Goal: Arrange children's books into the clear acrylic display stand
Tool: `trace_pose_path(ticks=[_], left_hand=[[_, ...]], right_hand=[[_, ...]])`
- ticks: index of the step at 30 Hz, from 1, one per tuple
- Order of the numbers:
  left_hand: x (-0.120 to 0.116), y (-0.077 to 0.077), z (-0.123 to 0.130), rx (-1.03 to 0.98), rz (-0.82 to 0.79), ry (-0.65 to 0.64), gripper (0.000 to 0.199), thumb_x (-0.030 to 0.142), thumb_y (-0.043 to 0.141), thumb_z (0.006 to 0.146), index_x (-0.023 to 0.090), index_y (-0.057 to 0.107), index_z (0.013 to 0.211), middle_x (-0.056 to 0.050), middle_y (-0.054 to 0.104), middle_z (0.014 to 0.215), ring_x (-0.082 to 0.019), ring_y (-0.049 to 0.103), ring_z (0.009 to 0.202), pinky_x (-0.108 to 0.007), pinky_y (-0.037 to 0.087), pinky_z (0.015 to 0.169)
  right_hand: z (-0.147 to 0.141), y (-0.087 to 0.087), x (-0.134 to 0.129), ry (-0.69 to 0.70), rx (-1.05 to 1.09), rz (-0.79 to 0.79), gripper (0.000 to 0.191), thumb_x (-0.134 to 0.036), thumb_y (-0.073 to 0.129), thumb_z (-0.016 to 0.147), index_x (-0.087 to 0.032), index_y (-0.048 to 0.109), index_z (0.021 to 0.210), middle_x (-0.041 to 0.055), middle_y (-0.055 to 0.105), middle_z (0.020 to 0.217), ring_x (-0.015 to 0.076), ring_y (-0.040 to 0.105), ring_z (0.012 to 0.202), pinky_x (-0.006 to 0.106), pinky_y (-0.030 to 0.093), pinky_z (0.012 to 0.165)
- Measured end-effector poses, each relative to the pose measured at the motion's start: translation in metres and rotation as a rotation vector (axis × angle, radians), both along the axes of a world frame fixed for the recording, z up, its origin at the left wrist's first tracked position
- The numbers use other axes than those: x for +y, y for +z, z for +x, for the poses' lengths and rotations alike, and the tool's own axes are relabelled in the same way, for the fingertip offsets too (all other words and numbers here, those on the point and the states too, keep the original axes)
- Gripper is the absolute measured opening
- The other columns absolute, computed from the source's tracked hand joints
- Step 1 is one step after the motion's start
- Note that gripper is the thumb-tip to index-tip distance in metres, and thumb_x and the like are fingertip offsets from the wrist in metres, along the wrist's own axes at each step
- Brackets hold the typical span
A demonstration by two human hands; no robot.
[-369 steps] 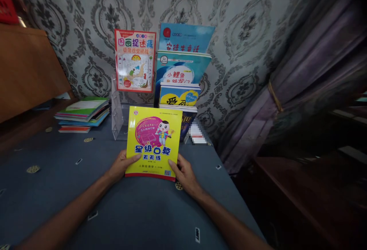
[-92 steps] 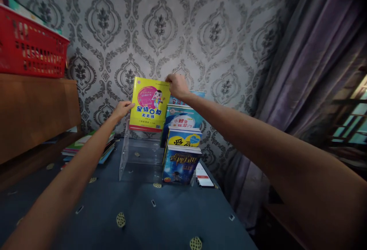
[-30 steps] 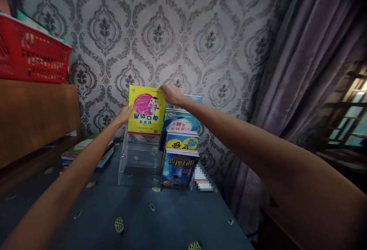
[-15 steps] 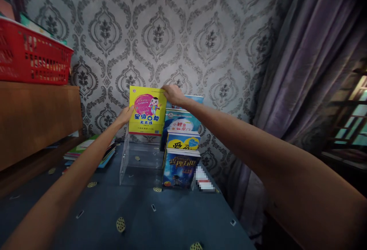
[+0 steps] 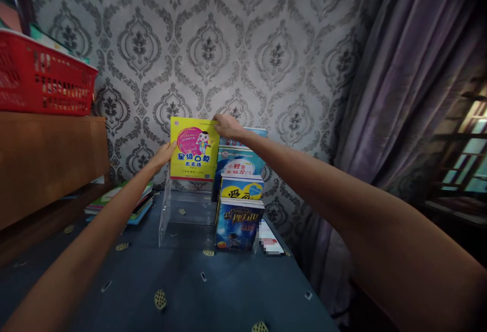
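Observation:
A yellow workbook point(image 5: 194, 149) with a pink circle and a cartoon child stands upright at the upper left of a clear tiered book rack point(image 5: 164, 220). My left hand point(image 5: 166, 152) grips its left edge, the fingers behind it out of sight. At the top right corner, my right hand point(image 5: 227, 126) pinches the same workbook. Rows of books fill the rack's right side: a teal book point(image 5: 241, 162), a blue and yellow book point(image 5: 243, 188) and, lowest, a dark blue book point(image 5: 236, 225). Below the workbook, the left tiers show bare clear plastic.
A stack of books point(image 5: 139, 205) lies left of the rack on the dark patterned tablecloth point(image 5: 182, 291). Farther left, a red basket point(image 5: 57, 78) sits on a wooden cabinet point(image 5: 53, 159). Patterned wall stands close behind the rack; a purple curtain point(image 5: 365, 159) hangs at right.
Almost nothing differs. Both hands keep hold of the yellow workbook at the rack's upper left, and the view has shifted very slightly.

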State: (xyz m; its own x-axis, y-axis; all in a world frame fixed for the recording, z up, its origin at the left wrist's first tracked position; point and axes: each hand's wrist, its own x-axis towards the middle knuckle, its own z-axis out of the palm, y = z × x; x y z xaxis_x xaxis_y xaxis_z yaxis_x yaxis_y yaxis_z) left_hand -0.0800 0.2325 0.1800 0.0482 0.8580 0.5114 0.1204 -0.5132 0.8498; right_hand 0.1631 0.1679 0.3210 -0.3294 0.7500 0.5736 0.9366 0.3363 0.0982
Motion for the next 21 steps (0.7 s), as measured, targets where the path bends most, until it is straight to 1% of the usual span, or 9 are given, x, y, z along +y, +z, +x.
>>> trace_pose_path(ticks=[5,10,15,18,21], left_hand=[[-0.005,0.001,-0.001,-0.008,-0.016,0.008,0.06,0.073,0.063,0.077,0.017,0.065,0.099,-0.007,0.077,0.085,-0.025,0.073,0.082,-0.033,0.057,0.068],[-0.006,0.002,-0.001,-0.01,-0.026,0.009,0.058,0.072,0.064,0.078,0.018,0.064,0.097,-0.006,0.076,0.082,-0.024,0.073,0.081,-0.033,0.057,0.068],[-0.007,0.003,0.0,-0.011,-0.026,0.015,0.056,0.069,0.062,0.081,0.018,0.064,0.105,-0.006,0.077,0.086,-0.023,0.073,0.083,-0.033,0.058,0.07],[-0.008,0.004,0.001,-0.011,-0.022,0.025,0.055,0.067,0.062,0.083,0.019,0.064,0.109,-0.006,0.077,0.09,-0.024,0.074,0.086,-0.033,0.059,0.071],[-0.009,0.003,0.001,-0.012,-0.018,0.036,0.052,0.065,0.062,0.084,0.019,0.064,0.108,-0.006,0.077,0.09,-0.023,0.073,0.086,-0.032,0.058,0.07]], right_hand=[[0.001,0.001,-0.004,0.02,0.003,-0.01,0.044,-0.01,0.045,0.088,-0.011,0.067,0.126,0.0158,0.072,0.128,0.0286,0.066,0.118,0.035,0.051,0.098],[0.003,0.001,-0.003,0.03,0.011,-0.001,0.045,-0.011,0.046,0.089,-0.012,0.066,0.129,0.0149,0.07,0.132,0.0276,0.065,0.119,0.035,0.05,0.099],[0.004,0.0,0.001,0.038,0.026,0.013,0.042,-0.018,0.044,0.094,-0.013,0.065,0.13,0.0142,0.07,0.131,0.0271,0.064,0.119,0.034,0.049,0.097],[0.007,-0.001,0.002,0.04,0.031,0.031,0.041,-0.026,0.036,0.101,-0.014,0.064,0.129,0.0146,0.07,0.13,0.0263,0.065,0.117,0.034,0.049,0.095],[0.012,-0.001,0.004,0.044,0.012,0.063,0.05,-0.032,0.022,0.107,-0.013,0.063,0.127,0.0171,0.07,0.127,0.027,0.065,0.114,0.035,0.048,0.093]])
